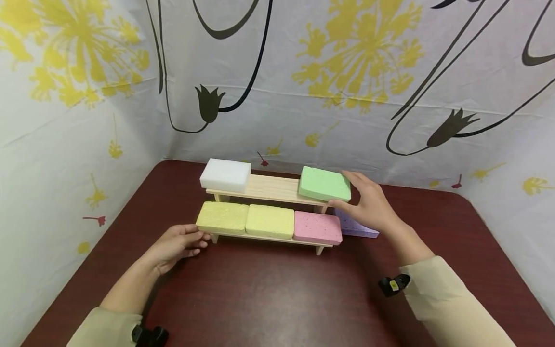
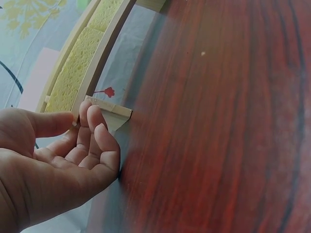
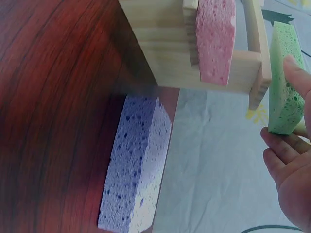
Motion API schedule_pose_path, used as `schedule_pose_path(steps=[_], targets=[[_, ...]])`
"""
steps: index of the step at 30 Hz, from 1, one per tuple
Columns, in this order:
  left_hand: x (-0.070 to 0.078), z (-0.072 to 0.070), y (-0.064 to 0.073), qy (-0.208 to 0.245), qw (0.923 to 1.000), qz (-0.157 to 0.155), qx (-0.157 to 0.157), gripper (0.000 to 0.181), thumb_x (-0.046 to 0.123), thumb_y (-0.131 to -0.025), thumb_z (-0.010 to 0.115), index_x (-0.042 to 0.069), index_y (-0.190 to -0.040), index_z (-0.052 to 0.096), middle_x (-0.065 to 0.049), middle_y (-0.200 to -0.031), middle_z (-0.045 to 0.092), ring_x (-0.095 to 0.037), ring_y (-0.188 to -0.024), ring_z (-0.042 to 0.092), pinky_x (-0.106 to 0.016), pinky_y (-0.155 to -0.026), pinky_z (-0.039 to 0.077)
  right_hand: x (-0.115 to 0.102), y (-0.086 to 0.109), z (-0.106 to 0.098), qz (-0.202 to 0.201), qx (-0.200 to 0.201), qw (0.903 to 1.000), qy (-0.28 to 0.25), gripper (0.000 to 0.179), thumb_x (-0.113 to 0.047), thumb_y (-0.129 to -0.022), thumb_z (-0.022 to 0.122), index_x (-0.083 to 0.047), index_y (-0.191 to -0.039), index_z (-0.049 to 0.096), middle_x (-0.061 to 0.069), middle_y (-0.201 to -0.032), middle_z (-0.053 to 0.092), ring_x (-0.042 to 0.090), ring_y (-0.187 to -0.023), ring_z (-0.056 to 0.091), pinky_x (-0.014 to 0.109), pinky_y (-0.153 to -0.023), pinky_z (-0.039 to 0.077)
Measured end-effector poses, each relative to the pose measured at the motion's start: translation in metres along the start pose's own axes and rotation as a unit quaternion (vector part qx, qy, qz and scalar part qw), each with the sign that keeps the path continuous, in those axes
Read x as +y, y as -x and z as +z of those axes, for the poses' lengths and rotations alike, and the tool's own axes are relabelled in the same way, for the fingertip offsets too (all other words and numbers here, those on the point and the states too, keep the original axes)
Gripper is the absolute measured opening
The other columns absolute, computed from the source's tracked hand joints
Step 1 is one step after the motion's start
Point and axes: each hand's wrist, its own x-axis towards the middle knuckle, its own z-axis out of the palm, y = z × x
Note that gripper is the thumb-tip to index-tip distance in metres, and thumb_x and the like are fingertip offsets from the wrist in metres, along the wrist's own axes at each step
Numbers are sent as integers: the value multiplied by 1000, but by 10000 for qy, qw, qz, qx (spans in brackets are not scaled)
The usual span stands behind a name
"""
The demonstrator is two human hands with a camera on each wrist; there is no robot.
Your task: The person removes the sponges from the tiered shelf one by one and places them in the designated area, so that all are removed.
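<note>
My right hand (image 1: 374,202) grips a green sponge (image 1: 323,184) by its right end, thumb at the front and fingers behind. That sponge lies over the right end of the upper board of a two-tier wooden stand (image 1: 273,185). At the left end of the lower board, my left hand (image 1: 175,246) pinches the wood between thumb and fingertips, beside a yellow sponge (image 1: 222,217). Another yellow sponge (image 1: 270,221) and a pink sponge (image 1: 318,226) continue the lower row. A white sponge block (image 1: 225,174) sits on the upper board's left end.
On the table (image 1: 282,299), a purple sponge (image 3: 133,165) lies just right of the stand, below my right hand. Behind the stand hangs a pale cloth (image 1: 277,72) with yellow flower prints; it also lines both sides.
</note>
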Motion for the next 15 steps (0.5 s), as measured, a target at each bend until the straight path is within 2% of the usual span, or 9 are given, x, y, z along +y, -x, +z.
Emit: schedule_pose_path(steps=[15], targets=[[2, -1, 0, 49, 9998, 145, -124, 36, 6, -107, 46, -18, -133, 47, -7, -105, 67, -11, -92, 65, -24, -79, 56, 19, 16, -8, -56, 100, 9999, -31, 80, -26, -84, 85, 4, -146, 46, 24, -140, 53, 43, -127, 51, 61, -100, 44]])
